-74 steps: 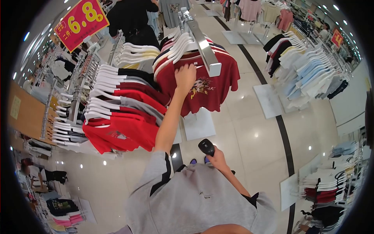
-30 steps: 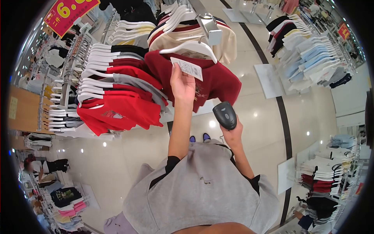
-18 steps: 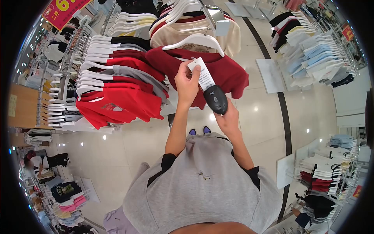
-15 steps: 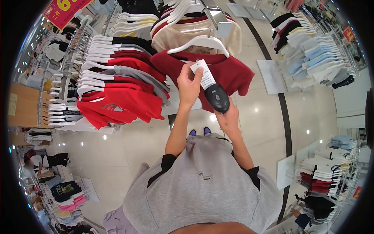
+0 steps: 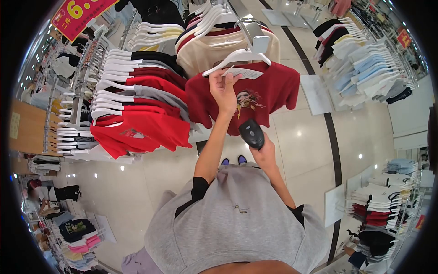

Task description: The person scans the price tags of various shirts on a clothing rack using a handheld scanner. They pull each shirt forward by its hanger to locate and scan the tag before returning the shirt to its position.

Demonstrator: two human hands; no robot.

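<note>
A dark red T-shirt [image 5: 278, 86] with a printed face hangs from a white hanger [image 5: 237, 56] at the end of the rail. At its neckline my left hand [image 5: 223, 93] pinches a white price tag [image 5: 246, 73], which is tilted and seen at a slant. My right hand [image 5: 264, 154] is wrapped round a black barcode scanner [image 5: 252, 134], held below the shirt's hem and apart from the tag. Part of the scanner's grip is hidden by my fingers.
To the left, red and grey shirts [image 5: 146, 130] hang on a rack. Cream shirts [image 5: 200, 50] hang behind the dark red one. Light blue clothes [image 5: 365, 68] are on a rack at the right. A red price sign [image 5: 82, 18] is at upper left.
The scanner has drawn down and away from the tag in my right hand. My left hand has tilted the tag, and the shirt's print now shows.
</note>
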